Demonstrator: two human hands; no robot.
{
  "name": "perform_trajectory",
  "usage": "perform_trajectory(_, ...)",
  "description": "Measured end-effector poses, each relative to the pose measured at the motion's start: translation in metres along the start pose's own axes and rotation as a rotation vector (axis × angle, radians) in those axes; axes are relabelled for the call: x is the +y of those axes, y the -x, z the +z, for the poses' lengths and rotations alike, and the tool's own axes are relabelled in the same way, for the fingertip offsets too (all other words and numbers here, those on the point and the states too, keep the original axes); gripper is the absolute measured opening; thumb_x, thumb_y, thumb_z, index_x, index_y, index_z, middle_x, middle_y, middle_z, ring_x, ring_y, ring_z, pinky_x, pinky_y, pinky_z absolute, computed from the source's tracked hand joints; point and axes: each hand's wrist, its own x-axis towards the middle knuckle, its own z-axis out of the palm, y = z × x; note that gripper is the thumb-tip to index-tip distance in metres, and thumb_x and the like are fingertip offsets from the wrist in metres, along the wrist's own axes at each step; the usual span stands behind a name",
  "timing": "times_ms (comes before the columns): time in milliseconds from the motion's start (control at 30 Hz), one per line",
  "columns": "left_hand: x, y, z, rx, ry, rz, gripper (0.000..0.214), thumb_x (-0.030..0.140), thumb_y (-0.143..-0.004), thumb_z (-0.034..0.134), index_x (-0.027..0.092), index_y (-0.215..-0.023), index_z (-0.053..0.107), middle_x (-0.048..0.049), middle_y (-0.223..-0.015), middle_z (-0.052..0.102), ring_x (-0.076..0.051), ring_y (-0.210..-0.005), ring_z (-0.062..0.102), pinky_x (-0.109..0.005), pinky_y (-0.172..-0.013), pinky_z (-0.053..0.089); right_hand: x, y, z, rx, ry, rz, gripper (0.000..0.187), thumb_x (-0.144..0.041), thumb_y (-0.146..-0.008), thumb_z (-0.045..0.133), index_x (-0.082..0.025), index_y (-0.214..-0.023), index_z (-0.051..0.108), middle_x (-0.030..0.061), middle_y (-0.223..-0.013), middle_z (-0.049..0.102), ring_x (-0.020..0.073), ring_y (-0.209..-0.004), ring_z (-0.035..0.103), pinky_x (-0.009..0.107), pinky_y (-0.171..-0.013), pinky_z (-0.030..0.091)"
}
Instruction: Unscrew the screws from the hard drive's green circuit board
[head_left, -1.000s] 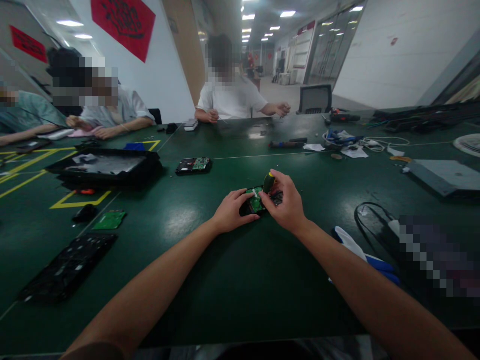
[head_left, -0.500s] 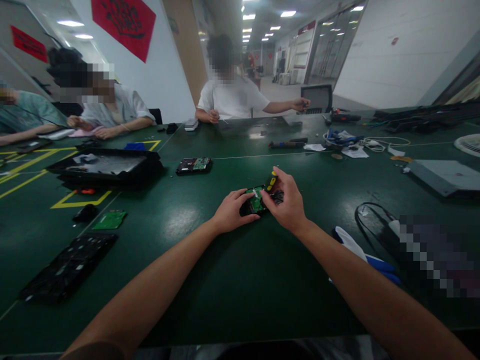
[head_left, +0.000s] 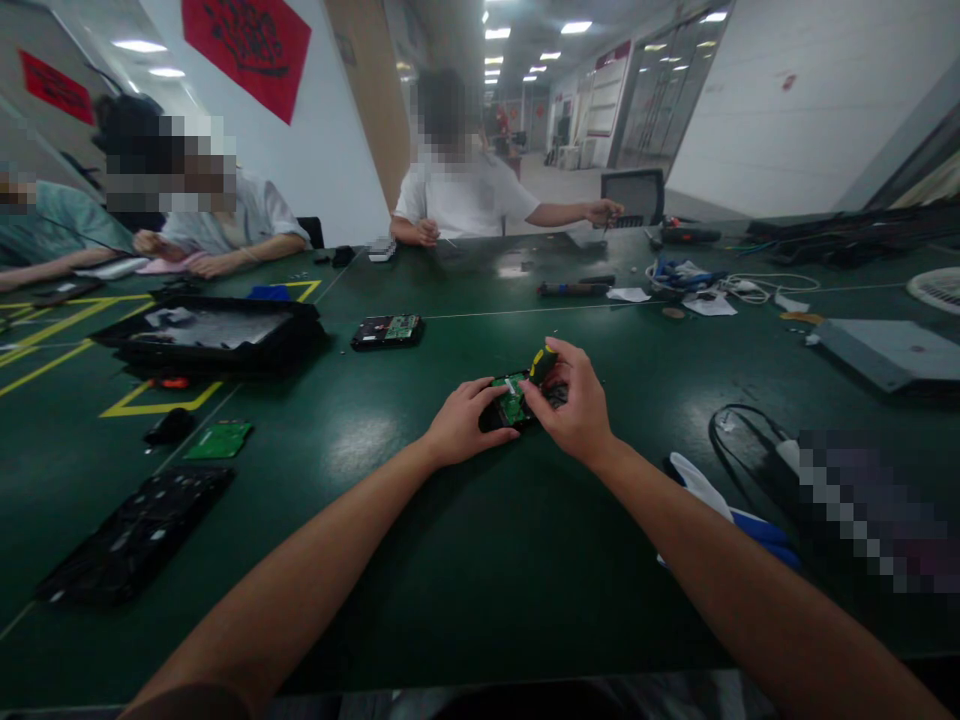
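In the middle of the green table lies a hard drive, its green circuit board facing up. My left hand grips it from the left, thumb along the near edge and fingers at the far edge. My right hand is closed around a screwdriver with a black and yellow handle. The tool leans over the right part of the board; its tip is hidden by my fingers. Another hard drive rests farther off to the left.
At left are a black tray, a loose green board and a black plastic part. At right lie blue-white gloves, a cable and a grey metal box. A co-worker sits across the table.
The screwdriver handle has turned slightly between my right fingers, which have shifted a little. My left hand and the hard drive stay in place.
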Motion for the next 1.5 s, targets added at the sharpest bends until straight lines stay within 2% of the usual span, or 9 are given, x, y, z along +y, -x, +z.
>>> perform_trajectory(167,0.0015,0.0000,-0.0014,-0.002,0.003,-0.009,0.080,0.062,-0.084,0.080,0.025,-0.150,0.055,-0.0171,-0.157,0.052,-0.037,-0.143,0.052,-0.057,-0.118,0.044,0.0003,-0.0004,-0.0005,-0.049,-0.051,0.009,0.069,-0.026,-0.095,0.065,-0.031,-0.157,0.034,0.0123,-0.141,0.061,0.0258,-0.103,0.075,0.048,-0.095,0.065)
perform_trajectory(267,0.0016,-0.0004,-0.0018,-0.004,0.005,-0.004,0.080,0.062,-0.085,0.080,0.023,-0.150,0.056,-0.0181,-0.156,0.053,-0.037,-0.143,0.051,-0.056,-0.118,0.044,0.0009,-0.0006,0.0005,-0.013,-0.031,0.021,0.069,-0.028,-0.095,0.068,-0.031,-0.156,0.037,0.0128,-0.142,0.058,0.0258,-0.100,0.074,0.048,-0.089,0.067)
perform_trajectory(433,0.0013,-0.0006,-0.0013,-0.001,0.007,-0.006,0.080,0.062,-0.085,0.080,0.025,-0.151,0.055,-0.0169,-0.157,0.052,-0.037,-0.144,0.051,-0.057,-0.118,0.044,-0.0014,-0.0023,-0.0013,0.023,0.050,-0.035,0.067,-0.028,-0.092,0.072,-0.034,-0.153,0.043,0.0109,-0.131,0.060,0.0277,-0.101,0.069,0.051,-0.085,0.068)
perform_trajectory(633,0.0009,-0.0002,-0.0010,-0.002,0.003,-0.004,0.081,0.063,-0.085,0.079,0.023,-0.151,0.055,-0.0183,-0.157,0.052,-0.037,-0.144,0.051,-0.056,-0.118,0.044,-0.0006,-0.0009,-0.0009,-0.041,0.000,-0.054,0.073,-0.022,-0.093,0.065,-0.034,-0.159,0.035,0.0116,-0.146,0.056,0.0315,-0.121,0.067,0.053,-0.098,0.065)
perform_trajectory(900,0.0001,-0.0008,-0.0001,-0.013,0.002,-0.008,0.081,0.063,-0.085,0.079,0.024,-0.152,0.054,-0.0179,-0.157,0.052,-0.037,-0.144,0.051,-0.057,-0.119,0.043,-0.0026,0.0001,0.0007,-0.015,0.032,-0.020,0.074,-0.029,-0.094,0.069,-0.037,-0.159,0.036,0.0101,-0.137,0.061,0.0259,-0.094,0.072,0.051,-0.085,0.069)
perform_trajectory(1000,0.0013,-0.0006,-0.0005,-0.003,0.009,-0.011,0.080,0.062,-0.085,0.080,0.025,-0.151,0.055,-0.0173,-0.157,0.052,-0.037,-0.145,0.050,-0.058,-0.119,0.043,-0.0034,-0.0004,-0.0012,-0.030,0.048,-0.041,0.073,-0.029,-0.094,0.068,-0.037,-0.159,0.036,0.0098,-0.134,0.063,0.0275,-0.100,0.071,0.052,-0.088,0.068)
perform_trajectory(1167,0.0015,-0.0003,-0.0007,-0.004,0.004,-0.005,0.080,0.063,-0.086,0.079,0.023,-0.151,0.055,-0.0185,-0.157,0.052,-0.037,-0.144,0.051,-0.057,-0.119,0.044,-0.0011,-0.0003,-0.0015,-0.066,-0.013,-0.019,0.074,-0.025,-0.097,0.064,-0.035,-0.163,0.031,0.0113,-0.143,0.060,0.0293,-0.111,0.071,0.053,-0.099,0.064)
perform_trajectory(1367,0.0009,-0.0007,-0.0006,-0.002,0.001,-0.007,0.082,0.063,-0.084,0.080,0.024,-0.151,0.055,-0.0175,-0.157,0.052,-0.037,-0.144,0.051,-0.057,-0.119,0.044,-0.0026,-0.0016,-0.0013,-0.011,0.040,-0.059,0.070,-0.026,-0.094,0.068,-0.037,-0.157,0.039,0.0104,-0.134,0.060,0.0291,-0.107,0.069,0.053,-0.090,0.067)
perform_trajectory(1500,0.0010,-0.0002,-0.0004,-0.004,-0.009,-0.012,0.081,0.064,-0.086,0.078,0.023,-0.151,0.054,-0.0183,-0.157,0.052,-0.037,-0.144,0.051,-0.056,-0.119,0.043,-0.0028,-0.0003,-0.0009,-0.046,0.007,-0.052,0.072,-0.025,-0.094,0.067,-0.036,-0.158,0.036,0.0109,-0.141,0.059,0.0304,-0.114,0.069,0.054,-0.095,0.066)
